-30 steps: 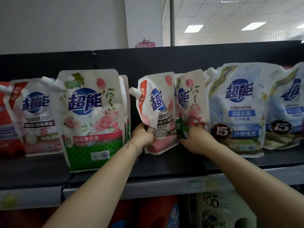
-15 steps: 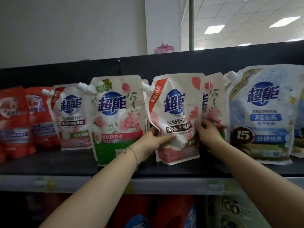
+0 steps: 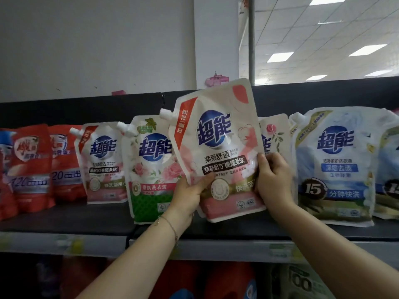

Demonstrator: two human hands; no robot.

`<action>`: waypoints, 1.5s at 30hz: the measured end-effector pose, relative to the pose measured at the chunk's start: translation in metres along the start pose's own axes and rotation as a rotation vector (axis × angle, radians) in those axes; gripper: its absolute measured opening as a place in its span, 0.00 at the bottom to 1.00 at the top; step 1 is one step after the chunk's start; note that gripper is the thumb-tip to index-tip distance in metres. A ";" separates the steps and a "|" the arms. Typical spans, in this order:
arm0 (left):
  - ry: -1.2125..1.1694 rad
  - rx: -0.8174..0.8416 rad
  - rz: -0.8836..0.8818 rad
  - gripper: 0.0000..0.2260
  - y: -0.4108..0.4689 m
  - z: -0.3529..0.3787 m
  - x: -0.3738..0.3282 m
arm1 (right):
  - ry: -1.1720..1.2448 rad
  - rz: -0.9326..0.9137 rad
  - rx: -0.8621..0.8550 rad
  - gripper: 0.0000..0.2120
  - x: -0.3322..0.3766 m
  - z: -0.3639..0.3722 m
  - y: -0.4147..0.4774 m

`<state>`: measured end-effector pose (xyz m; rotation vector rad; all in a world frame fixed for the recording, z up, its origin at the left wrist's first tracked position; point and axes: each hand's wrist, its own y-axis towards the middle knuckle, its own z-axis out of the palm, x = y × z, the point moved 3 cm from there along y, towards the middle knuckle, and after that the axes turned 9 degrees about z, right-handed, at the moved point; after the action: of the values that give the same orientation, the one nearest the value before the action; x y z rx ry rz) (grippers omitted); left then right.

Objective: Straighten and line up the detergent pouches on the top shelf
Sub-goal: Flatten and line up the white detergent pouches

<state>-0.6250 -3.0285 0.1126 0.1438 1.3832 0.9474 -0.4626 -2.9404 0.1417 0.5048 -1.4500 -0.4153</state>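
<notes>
A pink-and-white detergent pouch [image 3: 218,145] with a spout at its upper left is lifted off the black top shelf [image 3: 86,219] and tilted a little. My left hand [image 3: 190,195] grips its lower left edge, thumb across the front. My right hand [image 3: 272,180] grips its lower right edge. Behind it on the shelf stand a green rose pouch [image 3: 149,169], a smaller pink pouch [image 3: 103,162] and a partly hidden rose pouch [image 3: 274,137]. A blue pouch [image 3: 334,165] stands to the right.
Red pouches [image 3: 30,167] fill the shelf's left end, and another blue pouch [image 3: 388,175] shows at the right edge. A black back panel [image 3: 64,111] rises behind the row. Red and white containers [image 3: 233,281] sit on the shelf below.
Both hands have lifted the pink-and-white pouch up off the shelf and toward me; it was standing low between the rose pouches before. The view has shifted left.
</notes>
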 end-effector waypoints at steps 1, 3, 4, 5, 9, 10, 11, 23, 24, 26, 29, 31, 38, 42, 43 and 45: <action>-0.010 -0.012 0.009 0.09 -0.002 -0.003 -0.007 | 0.016 -0.022 -0.013 0.11 0.004 0.002 -0.004; -0.007 -0.024 0.022 0.09 -0.004 -0.013 -0.019 | 0.061 -0.045 -0.011 0.11 0.010 0.012 -0.011; 0.011 -0.030 0.025 0.09 -0.005 -0.020 -0.025 | 0.082 -0.043 -0.004 0.12 0.012 0.018 -0.015; 0.032 -0.043 0.028 0.09 -0.007 -0.028 -0.030 | 0.097 -0.035 0.002 0.12 0.013 0.025 -0.020; 0.071 -0.126 0.045 0.11 -0.009 -0.068 -0.047 | 0.135 -0.008 0.042 0.12 0.020 0.060 -0.039; 0.078 -0.154 0.052 0.12 -0.010 -0.079 -0.051 | 0.137 0.005 0.060 0.12 0.022 0.070 -0.043; 0.082 -0.184 0.056 0.14 -0.012 -0.091 -0.054 | 0.136 0.016 0.080 0.12 0.023 0.081 -0.048; 0.117 -0.327 0.086 0.12 -0.008 -0.216 -0.092 | 0.151 0.025 0.197 0.11 0.059 0.200 -0.103; 0.117 -0.335 0.081 0.12 -0.006 -0.226 -0.093 | 0.122 0.010 0.209 0.11 0.062 0.210 -0.106; 0.124 -0.355 0.067 0.12 -0.001 -0.246 -0.094 | 0.067 -0.022 0.232 0.11 0.065 0.230 -0.112; 0.125 -0.398 0.067 0.11 0.007 -0.276 -0.097 | -0.005 -0.052 0.292 0.08 0.068 0.258 -0.121; 0.144 -0.418 0.066 0.12 0.014 -0.295 -0.098 | -0.030 -0.014 0.384 0.06 0.065 0.278 -0.126; 0.304 -0.443 0.068 0.11 0.050 -0.345 -0.091 | -0.069 0.109 0.582 0.12 0.061 0.338 -0.116; 0.319 -0.440 0.056 0.09 0.075 -0.357 -0.079 | -0.102 0.094 0.519 0.19 0.056 0.362 -0.105; 0.319 -0.445 0.053 0.09 0.082 -0.359 -0.075 | -0.111 0.101 0.509 0.24 0.055 0.367 -0.105; 0.311 -0.447 0.043 0.08 0.093 -0.360 -0.066 | -0.157 0.095 0.485 0.31 0.051 0.375 -0.105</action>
<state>-0.9762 -3.1657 0.1320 -0.3245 1.4146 1.3325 -0.8284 -3.0836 0.1440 0.7987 -1.7272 -0.0202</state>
